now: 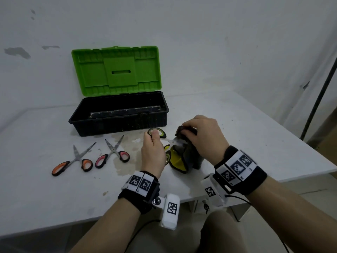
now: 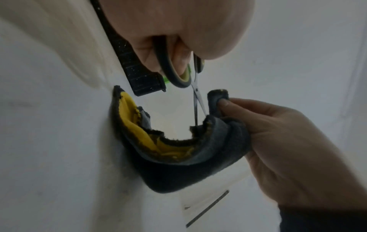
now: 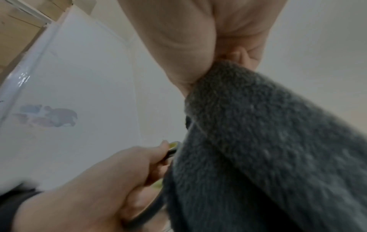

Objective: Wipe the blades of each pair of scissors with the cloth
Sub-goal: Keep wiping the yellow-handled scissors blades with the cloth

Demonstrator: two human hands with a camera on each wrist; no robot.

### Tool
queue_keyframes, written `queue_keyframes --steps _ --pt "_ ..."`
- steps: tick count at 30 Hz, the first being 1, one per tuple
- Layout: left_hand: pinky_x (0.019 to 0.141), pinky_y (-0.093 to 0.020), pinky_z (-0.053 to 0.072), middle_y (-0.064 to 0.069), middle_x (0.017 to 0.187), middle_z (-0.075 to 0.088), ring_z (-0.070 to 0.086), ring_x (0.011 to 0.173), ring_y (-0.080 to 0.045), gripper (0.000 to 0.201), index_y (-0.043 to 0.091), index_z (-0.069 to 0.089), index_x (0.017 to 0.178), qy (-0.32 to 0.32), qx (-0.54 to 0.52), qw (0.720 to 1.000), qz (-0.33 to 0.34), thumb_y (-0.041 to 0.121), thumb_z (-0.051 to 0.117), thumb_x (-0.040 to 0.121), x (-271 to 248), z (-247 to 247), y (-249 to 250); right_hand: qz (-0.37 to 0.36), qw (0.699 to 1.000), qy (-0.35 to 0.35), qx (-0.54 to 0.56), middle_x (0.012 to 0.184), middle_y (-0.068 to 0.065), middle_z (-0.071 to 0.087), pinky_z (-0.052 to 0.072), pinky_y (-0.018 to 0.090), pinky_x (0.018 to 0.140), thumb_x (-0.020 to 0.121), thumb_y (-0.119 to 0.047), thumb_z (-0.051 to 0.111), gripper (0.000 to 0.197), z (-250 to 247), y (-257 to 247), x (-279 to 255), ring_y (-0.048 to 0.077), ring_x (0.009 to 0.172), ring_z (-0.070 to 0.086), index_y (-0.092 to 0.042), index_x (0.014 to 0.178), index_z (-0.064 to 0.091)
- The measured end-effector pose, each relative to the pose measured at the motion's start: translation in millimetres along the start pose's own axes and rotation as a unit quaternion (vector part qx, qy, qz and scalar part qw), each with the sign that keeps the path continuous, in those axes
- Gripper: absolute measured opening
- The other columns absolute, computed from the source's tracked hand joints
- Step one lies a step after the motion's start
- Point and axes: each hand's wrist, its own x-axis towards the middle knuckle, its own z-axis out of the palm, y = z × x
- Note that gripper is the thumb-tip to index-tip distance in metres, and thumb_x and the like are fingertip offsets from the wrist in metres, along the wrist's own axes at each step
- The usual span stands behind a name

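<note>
My left hand (image 1: 153, 152) grips the handles of the green-and-yellow scissors (image 1: 161, 133), whose blades (image 2: 197, 103) are spread open and point right into the cloth. My right hand (image 1: 202, 136) pinches the dark grey cloth (image 2: 198, 158) with a yellow inner side around the blade tips, which are hidden inside the fold. The cloth (image 3: 268, 149) fills the right wrist view, with my left hand (image 3: 111, 177) on the scissor handle below it. Orange-handled scissors (image 1: 74, 161) and pink-handled scissors (image 1: 114, 152) lie open on the white table (image 1: 54, 198) to the left.
An open toolbox (image 1: 118, 115) with a black base and raised green lid (image 1: 116, 70) stands behind the scissors against the wall. Brownish stains mark the table near the pink scissors. The table's right edge runs close past my right forearm.
</note>
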Motion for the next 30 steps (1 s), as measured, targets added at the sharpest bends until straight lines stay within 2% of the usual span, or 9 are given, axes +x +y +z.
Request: queue_keyframes --steps 4,8,11,13,15,19,25,28,30 --pt "0.073 -0.049 0.044 0.003 0.079 0.052 0.050 0.081 -0.026 0.045 0.036 0.051 0.089 0.000 -0.036 0.999 -0.041 0.074 0.030 0.076 3.9 5.9 1.3 -0.067 0.998 -0.013 0.016 0.099 -0.001 0.063 0.053 0.041 0.073 0.092 -0.023 0.061 0.017 21.7 -12.4 -17.9 0.022 0.084 0.061 -0.022 0.102 0.074" --pt "0.077 -0.063 0.050 0.005 0.076 0.050 0.048 0.077 -0.024 0.043 0.036 0.052 0.089 0.018 -0.038 0.998 -0.047 0.071 0.031 0.078 3.5 4.3 1.8 -0.055 0.998 -0.043 -0.007 0.102 0.000 0.059 0.052 0.043 0.073 0.095 -0.022 0.056 0.020 32.6 2.0 -14.0 0.024 0.084 0.060 -0.022 0.106 0.073" --pt "0.066 -0.046 0.039 0.005 0.073 0.047 0.043 0.065 -0.020 0.038 0.031 0.052 0.090 0.025 -0.053 0.997 -0.044 0.064 0.032 0.088 5.9 -1.1 2.5 -0.001 1.000 -0.004 0.006 0.099 0.001 0.061 0.051 0.039 0.076 0.094 -0.020 0.058 0.018 24.7 17.3 -7.3 0.024 0.086 0.060 -0.018 0.099 0.075" --pt "0.068 -0.041 0.037 0.004 0.074 0.047 0.042 0.063 -0.018 0.034 0.029 0.051 0.090 0.028 -0.064 0.996 -0.046 0.057 0.033 0.095 8.1 -2.3 2.0 -0.027 0.998 0.052 0.030 0.095 0.001 0.063 0.051 0.035 0.074 0.091 -0.017 0.063 0.013 20.4 15.1 -10.0 0.022 0.083 0.062 -0.016 0.095 0.076" --pt "0.069 -0.044 0.042 0.003 0.077 0.050 0.047 0.070 -0.022 0.035 0.032 0.052 0.089 0.019 -0.063 0.997 -0.048 0.061 0.033 0.091 8.1 0.5 3.1 -0.083 0.994 0.062 0.040 0.094 0.002 0.064 0.052 0.033 0.069 0.089 -0.017 0.066 0.012 21.9 2.2 -13.9 0.021 0.078 0.062 -0.014 0.096 0.075" --pt "0.089 -0.059 0.054 -0.001 0.097 0.065 0.065 0.095 -0.032 0.038 0.047 0.052 0.084 -0.010 -0.030 0.999 -0.041 0.076 0.029 0.078 2.5 8.3 2.4 -0.117 0.993 0.006 0.000 0.096 0.002 0.061 0.054 0.040 0.061 0.092 -0.024 0.062 0.017 31.7 -8.9 -13.9 0.024 0.071 0.061 -0.017 0.101 0.074" --pt "0.080 -0.064 0.051 0.006 0.077 0.052 0.052 0.080 -0.027 0.034 0.047 0.049 0.078 -0.008 -0.022 0.999 -0.031 0.075 0.029 0.079 -1.8 6.8 -2.8 -0.122 0.990 -0.064 -0.033 0.096 -0.001 0.058 0.052 0.041 0.064 0.094 -0.026 0.059 0.019 19.5 -6.9 -15.8 0.024 0.074 0.060 -0.020 0.102 0.075" --pt "0.073 -0.059 0.048 -0.009 0.080 0.053 0.047 0.076 -0.037 0.032 0.047 0.048 0.075 -0.011 -0.021 0.999 -0.035 0.072 0.029 0.081 -4.7 7.5 -6.6 -0.128 0.987 -0.084 -0.044 0.099 0.000 0.059 0.052 0.039 0.064 0.094 -0.024 0.059 0.019 12.7 -5.2 -18.5 0.023 0.074 0.059 -0.019 0.103 0.075" --pt "0.079 -0.061 0.051 -0.018 0.087 0.055 0.051 0.078 -0.030 0.033 0.045 0.049 0.078 -0.014 -0.020 0.999 -0.035 0.071 0.029 0.083 -7.0 9.0 -5.7 -0.135 0.987 -0.077 -0.044 0.099 0.000 0.058 0.051 0.037 0.063 0.095 -0.024 0.058 0.019 12.8 -7.9 -19.9 0.024 0.071 0.059 -0.019 0.102 0.074"
